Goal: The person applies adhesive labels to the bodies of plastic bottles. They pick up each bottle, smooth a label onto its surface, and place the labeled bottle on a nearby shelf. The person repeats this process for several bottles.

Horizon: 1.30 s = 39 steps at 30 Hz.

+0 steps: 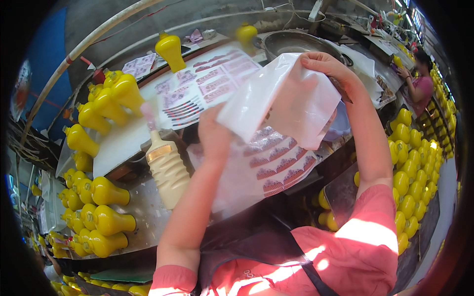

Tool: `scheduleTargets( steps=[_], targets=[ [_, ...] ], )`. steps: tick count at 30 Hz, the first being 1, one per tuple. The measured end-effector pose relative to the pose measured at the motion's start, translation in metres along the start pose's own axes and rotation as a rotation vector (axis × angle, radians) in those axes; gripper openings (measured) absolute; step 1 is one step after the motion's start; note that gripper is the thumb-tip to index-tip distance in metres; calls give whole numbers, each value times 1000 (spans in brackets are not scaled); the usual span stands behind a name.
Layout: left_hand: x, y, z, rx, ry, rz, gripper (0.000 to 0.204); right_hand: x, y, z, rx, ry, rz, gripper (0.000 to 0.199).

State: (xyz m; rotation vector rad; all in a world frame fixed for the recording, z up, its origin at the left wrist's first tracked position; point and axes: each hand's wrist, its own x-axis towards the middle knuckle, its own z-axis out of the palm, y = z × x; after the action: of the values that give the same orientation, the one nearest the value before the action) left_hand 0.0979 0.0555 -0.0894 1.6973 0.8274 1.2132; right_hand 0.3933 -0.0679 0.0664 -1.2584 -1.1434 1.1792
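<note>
Nearest the camera is the person's pink-red shirt [345, 256], with a dark apron [256, 244] over it. Both forearms reach out from it. The right hand [322, 64], raised higher than the other, grasps the upper edge of a translucent white sheet [301, 101] between thumb and fingers. The left hand [214, 129] is at the sheet's left corner; its fingers are blurred and partly hidden, so I cannot tell whether they close on it. The sheet hangs bent between the two hands.

Beneath it, just right of the left hand, lies a printed sheet [284, 170] with curved purple-red bands. Left of the left hand is a cream ribbed bottle [170, 180] with a gold-coloured band. Beyond that hand, more purple prints [217, 81] are spread over the table. Below the right hand, partly behind the sheet, shows a pale blue bowl [340, 121]; beyond that hand sits a dark round pan [296, 43].

Farther out, glossy yellow vases [109, 219] cluster to the left of the left forearm, and rows of yellow vessels [410, 172] stretch beyond the right forearm. Far past the right hand, a co-worker [422, 89] wears pink.
</note>
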Motion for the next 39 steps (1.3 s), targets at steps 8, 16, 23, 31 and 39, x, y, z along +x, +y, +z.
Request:
scheduleTargets(
  steps=[8,16,23,31,39],
  targets=[
    [-19,29,-46,-476,58,-285,21,-2,24,-15,-428,-19,151,34],
    [-78,13,-62,-449,-46,-655,26,21,76,10,-995,-92,365,30],
    [-105,-13,-58,-430,10,-839,40,30,117,37,-1178,-122,298,37],
    [-111,-11,-60,-464,-50,-991,46,-17,147,81,-1425,89,-47,23],
    [-122,-9,-70,-237,-165,-976,60,-77,186,113,-1413,-173,-183,21]
  ],
)
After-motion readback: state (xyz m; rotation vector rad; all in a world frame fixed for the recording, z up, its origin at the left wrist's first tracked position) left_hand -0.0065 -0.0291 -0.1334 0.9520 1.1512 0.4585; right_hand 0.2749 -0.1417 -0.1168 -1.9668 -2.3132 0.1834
